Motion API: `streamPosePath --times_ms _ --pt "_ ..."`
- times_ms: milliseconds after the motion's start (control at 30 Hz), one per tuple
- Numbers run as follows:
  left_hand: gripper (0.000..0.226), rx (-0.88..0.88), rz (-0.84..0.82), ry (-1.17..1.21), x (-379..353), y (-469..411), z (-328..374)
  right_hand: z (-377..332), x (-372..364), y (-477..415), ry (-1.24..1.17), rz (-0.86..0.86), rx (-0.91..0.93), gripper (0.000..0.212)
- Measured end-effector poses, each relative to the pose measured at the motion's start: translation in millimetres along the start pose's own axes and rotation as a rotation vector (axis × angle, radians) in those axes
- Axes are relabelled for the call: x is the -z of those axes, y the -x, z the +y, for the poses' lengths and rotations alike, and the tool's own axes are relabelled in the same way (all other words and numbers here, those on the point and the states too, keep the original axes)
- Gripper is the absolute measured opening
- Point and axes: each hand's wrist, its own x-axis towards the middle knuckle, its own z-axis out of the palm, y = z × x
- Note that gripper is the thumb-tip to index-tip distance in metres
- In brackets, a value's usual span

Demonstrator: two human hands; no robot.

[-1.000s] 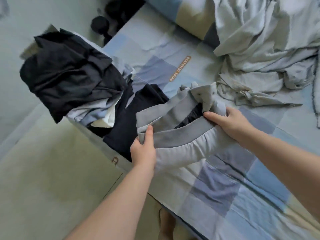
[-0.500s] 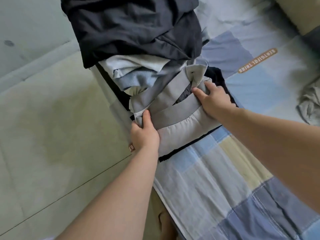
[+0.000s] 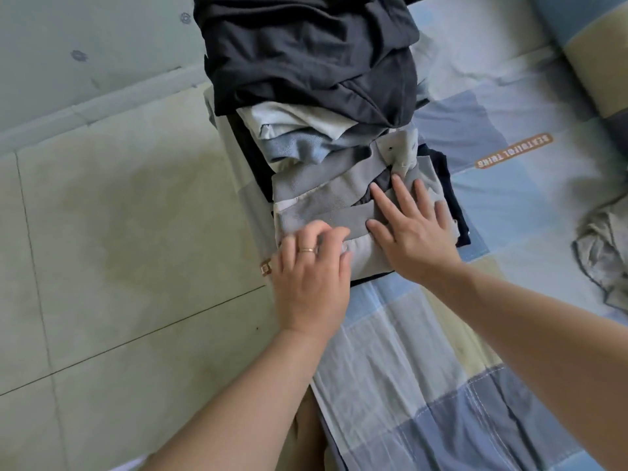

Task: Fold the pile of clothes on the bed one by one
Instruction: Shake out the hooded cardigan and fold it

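The floor (image 3: 119, 232) is laid in large pale green-grey tiles with thin dark joints and a yellowish stain. A raised skirting strip (image 3: 102, 100) runs along the foot of a pale wall (image 3: 102, 32) flecked with small dark marks. The bed (image 3: 441, 368) wears a sheet in blocks of blue, grey and beige, bearing an orange label (image 3: 513, 150). The light is soft and even.

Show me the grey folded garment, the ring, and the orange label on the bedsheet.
grey folded garment (image 3: 326, 202), head view, on its waistband.
ring (image 3: 307, 249), head view, on the gold band.
orange label (image 3: 513, 150), head view, middle of its lettering.
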Motion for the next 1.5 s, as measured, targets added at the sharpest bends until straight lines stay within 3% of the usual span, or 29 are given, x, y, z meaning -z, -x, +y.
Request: streamPosePath --times_ms 100,333,433,533,633,867,1067,1500 --pt "0.054 0.040 -0.265 -0.081 -23.4 10.1 -10.4 6.8 -12.1 -7.8 -0.023 -0.030 0.022 0.066" --pt "0.059 0.112 -0.447 -0.040 -30.3 4.2 -14.8 5.8 -18.0 -15.1 -0.027 -0.098 0.001 0.062" --pt "0.060 0.159 -0.575 -0.035 -7.1 -2.8 -3.6 3.0 13.0 -4.0 -0.036 -0.203 -0.017 0.061" --pt "0.059 0.210 -0.668 -0.026 31.8 -11.3 14.2 2.5 60.4 29.7 -0.091 -0.175 -0.021 0.060" --pt "0.061 0.252 -0.700 0.010 87.9 -14.9 40.2 -2.6 112.2 83.0 -0.094 -0.187 -0.034 0.061" --pt "0.062 0.141 -0.763 0.085 229.2 -9.7 119.6 -23.5 257.9 219.8 -0.047 -0.174 -0.176 0.063" --pt "0.062 0.062 -0.721 0.241 270.6 -31.6 192.9 -9.5 343.7 294.9 -0.101 -0.029 -0.444 0.063" --pt "0.062 -0.690 -0.986 0.192 273.1 -55.4 369.5 10.4 375.6 420.5 -0.361 0.226 -1.060 0.065"
